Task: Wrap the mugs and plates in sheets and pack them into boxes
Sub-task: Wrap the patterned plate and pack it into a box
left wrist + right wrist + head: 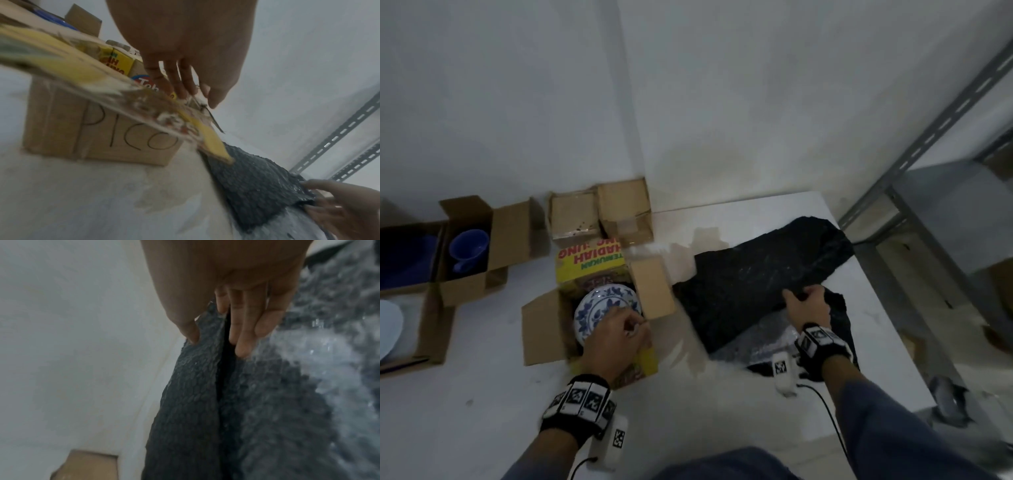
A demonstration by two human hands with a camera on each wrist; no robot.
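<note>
Right hand (808, 306) pinches black sheet (760, 274).

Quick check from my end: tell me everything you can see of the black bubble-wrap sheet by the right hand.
The black bubble-wrap sheet is a dark, glossy plastic sheet with a fine bubbled texture and ragged edges. It lies spread and creased on the white floor, right of the open cardboard box. The right hand pinches its near edge between thumb and fingers, lifting that edge off a clear bubble-wrap sheet and more black wrap beneath. The left hand does not touch it.
</note>
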